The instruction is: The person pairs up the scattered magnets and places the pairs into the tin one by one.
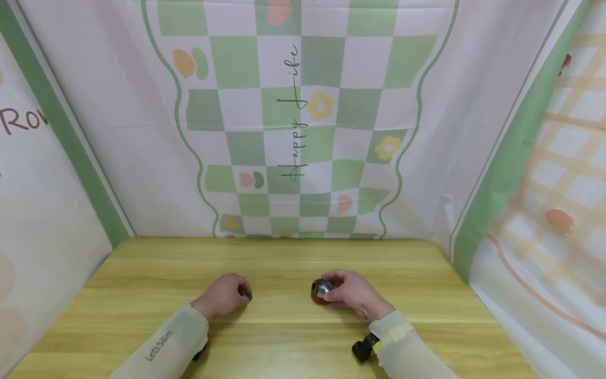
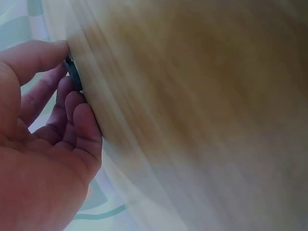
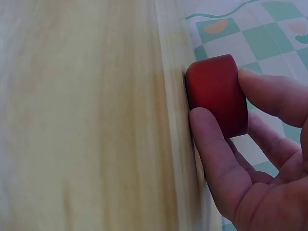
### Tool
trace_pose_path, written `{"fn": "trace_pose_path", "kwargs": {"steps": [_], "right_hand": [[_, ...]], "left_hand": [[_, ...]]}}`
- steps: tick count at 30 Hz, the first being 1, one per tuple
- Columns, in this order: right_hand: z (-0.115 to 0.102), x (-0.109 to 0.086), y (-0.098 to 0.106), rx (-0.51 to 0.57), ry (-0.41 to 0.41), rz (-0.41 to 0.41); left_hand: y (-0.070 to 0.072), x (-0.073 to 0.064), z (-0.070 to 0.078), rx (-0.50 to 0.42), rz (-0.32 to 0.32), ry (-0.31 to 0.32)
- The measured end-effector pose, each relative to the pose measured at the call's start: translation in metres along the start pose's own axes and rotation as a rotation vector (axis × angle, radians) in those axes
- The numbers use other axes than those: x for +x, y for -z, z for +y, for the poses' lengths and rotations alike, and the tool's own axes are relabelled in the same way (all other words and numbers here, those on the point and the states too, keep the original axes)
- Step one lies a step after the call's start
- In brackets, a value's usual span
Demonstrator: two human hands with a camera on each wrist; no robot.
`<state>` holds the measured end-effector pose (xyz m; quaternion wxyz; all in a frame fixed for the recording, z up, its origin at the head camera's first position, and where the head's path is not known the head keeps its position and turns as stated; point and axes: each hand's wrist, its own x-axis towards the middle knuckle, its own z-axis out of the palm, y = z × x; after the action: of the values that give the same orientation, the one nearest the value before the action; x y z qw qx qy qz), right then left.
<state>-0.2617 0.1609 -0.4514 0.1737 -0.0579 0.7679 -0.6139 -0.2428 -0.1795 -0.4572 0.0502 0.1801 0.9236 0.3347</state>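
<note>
My left hand [image 1: 222, 296] is low over the table, left of the middle. Between its thumb and fingertips it pinches a small, thin dark piece [image 2: 74, 77], mostly covered by the fingers in the head view. My right hand [image 1: 355, 292] grips a short, rounded red cylinder [image 3: 216, 94] from its right side. From above, the cylinder's top looks dark and silvery and shines. The thumb and fingers lie around its red side, which sits right at the tabletop in the right wrist view. A hand's width or so of table separates the two held things.
Both hands work over a wood-grain table [image 1: 279, 337]. Behind it hangs a green and white checked curtain [image 1: 279, 110], with more printed cloth at left and right. A small black device [image 1: 364, 347] is strapped at the right wrist, below the pale sleeve [image 1: 402, 342].
</note>
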Motion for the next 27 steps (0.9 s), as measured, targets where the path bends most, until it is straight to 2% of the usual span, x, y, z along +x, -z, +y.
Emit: {"fn": "trace_pose_path", "kwargs": {"steps": [6,10,20,27], "right_hand": [[-0.0004,-0.0007,-0.0007,-0.011,-0.004,0.003],[-0.0004,-0.0007,-0.0007,-0.009,-0.008,0.004],[-0.0014,-0.0024,-0.0005,-0.005,-0.016,0.009],[-0.0035,-0.0035,-0.0008,0.005,-0.018,0.007]], "left_hand": [[-0.0026,0.0027,-0.0036,0.041,-0.021,-0.021],[-0.0014,0.0016,-0.0017,0.035,-0.032,-0.027],[0.0014,-0.001,-0.0029,-0.104,-0.058,0.017],[0.0016,0.0004,0.0033,-0.185,-0.062,0.004]]}}
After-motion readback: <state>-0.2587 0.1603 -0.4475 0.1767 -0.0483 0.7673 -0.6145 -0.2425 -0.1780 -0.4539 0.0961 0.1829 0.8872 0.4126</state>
